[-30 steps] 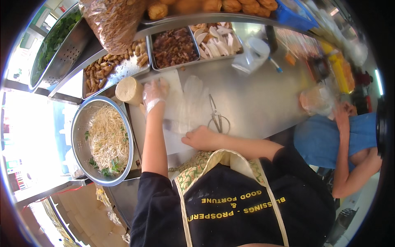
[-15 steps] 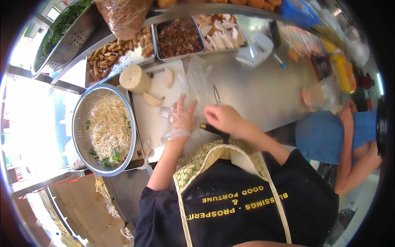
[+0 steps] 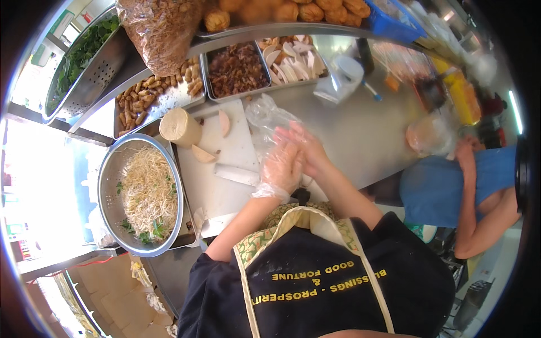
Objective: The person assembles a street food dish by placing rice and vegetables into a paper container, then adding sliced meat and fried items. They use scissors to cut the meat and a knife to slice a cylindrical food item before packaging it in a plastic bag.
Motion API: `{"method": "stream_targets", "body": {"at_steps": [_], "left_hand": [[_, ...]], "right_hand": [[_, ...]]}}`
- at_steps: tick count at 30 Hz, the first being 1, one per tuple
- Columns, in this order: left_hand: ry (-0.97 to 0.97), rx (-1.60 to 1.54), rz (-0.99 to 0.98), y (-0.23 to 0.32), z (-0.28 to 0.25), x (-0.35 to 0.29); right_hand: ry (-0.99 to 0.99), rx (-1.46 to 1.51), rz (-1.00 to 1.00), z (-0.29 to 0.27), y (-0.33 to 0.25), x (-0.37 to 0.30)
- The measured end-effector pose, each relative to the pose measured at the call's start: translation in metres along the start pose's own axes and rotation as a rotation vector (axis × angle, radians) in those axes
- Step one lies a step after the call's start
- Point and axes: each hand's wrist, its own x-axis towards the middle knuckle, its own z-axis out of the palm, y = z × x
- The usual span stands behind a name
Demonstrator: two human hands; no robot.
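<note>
My left hand (image 3: 280, 169) wears a thin clear plastic glove. Its fingers are bent against my bare right hand (image 3: 309, 149) and appear to grip a loose clear plastic glove (image 3: 265, 112), which spreads out beyond both hands. The right hand's fingers are stretched out at the edge of that plastic. Under the left wrist lies a knife, its blade (image 3: 236, 174) on the white cutting board (image 3: 228, 149); its handle is mostly hidden. Two pale wedge slices (image 3: 224, 123) and a beige cylindrical block (image 3: 180, 128) sit further left on the board.
A perforated metal bowl of bean sprouts (image 3: 145, 197) stands at the left. Behind the board are trays of small brown rolls (image 3: 135, 101), dark chopped pieces (image 3: 234, 67) and white slices (image 3: 293, 62). A metal shelf rail (image 3: 248, 28) crosses above. A co-worker's arm (image 3: 469, 197) is at the right.
My right hand has moved up and opened out of its curl to meet the left. My left hand has shifted right, uncovering more of the knife blade. The view has tilted slightly.
</note>
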Motion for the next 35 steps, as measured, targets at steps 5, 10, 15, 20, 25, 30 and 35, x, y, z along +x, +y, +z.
{"method": "stream_targets", "body": {"at_steps": [5,10,15,20,25,30,35], "left_hand": [[0.030,-0.014,0.133,0.001,0.004,0.007],[0.144,0.125,0.200,-0.007,0.022,0.012],[0.051,-0.134,0.125,-0.016,0.017,0.003],[-0.088,-0.143,-0.025,0.001,0.004,0.015],[-0.267,-0.227,0.262,0.005,-0.049,0.033],[0.152,0.445,0.474,-0.064,-0.135,0.101],[-0.488,0.928,-0.384,-0.205,-0.267,0.173]], "right_hand": [[-0.418,-0.826,-0.519,-0.034,-0.001,0.028],[-0.520,-1.999,-1.203,-0.047,0.001,0.057],[-0.616,-2.136,-1.200,-0.035,0.009,0.070],[-0.629,-2.064,-1.067,-0.015,0.009,0.090],[-0.572,-1.910,-0.869,0.002,-0.005,0.103],[-0.397,-1.557,-0.630,-0.033,-0.036,0.083],[-0.099,-1.357,-0.182,-0.141,-0.069,0.055]]}}
